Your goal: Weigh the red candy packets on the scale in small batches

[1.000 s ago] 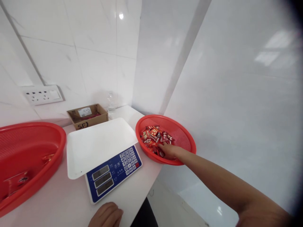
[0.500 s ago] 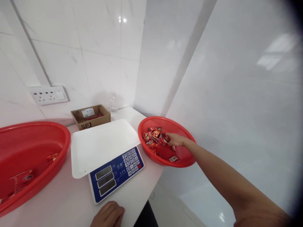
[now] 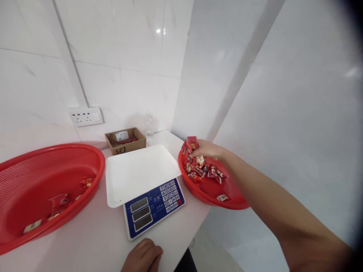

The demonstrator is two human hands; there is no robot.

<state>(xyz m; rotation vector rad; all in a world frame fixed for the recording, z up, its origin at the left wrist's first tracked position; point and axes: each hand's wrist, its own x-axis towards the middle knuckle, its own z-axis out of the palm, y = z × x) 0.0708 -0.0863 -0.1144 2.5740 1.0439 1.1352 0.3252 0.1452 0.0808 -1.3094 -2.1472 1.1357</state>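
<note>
My right hand (image 3: 209, 149) is closed on a bunch of small red snack packets (image 3: 192, 142), held up over the rim of the right red plastic basket (image 3: 208, 197). Below it, more red wrapped packets (image 3: 217, 173) lie loose in that basket. My left hand (image 3: 144, 257) rests curled on the white table, just in front of a digital scale (image 3: 154, 207), with nothing visible in its fingers. The scale's white weighing pan (image 3: 143, 172) bears no packets. Its display digits are too faint to read.
At left stands a larger red basket (image 3: 102, 160) with a few packets (image 3: 59, 202) inside. Behind the scale are an open cardboard box (image 3: 124, 148) with red items and a clear plastic bottle (image 3: 149, 126). Walls close off the back and right; a socket panel (image 3: 86, 116) is on the wall.
My right hand has risen from the pile in the right basket, lifting a bunch of packets toward the basket's back left rim. My left hand stays curled by the scale. The view has shifted left.
</note>
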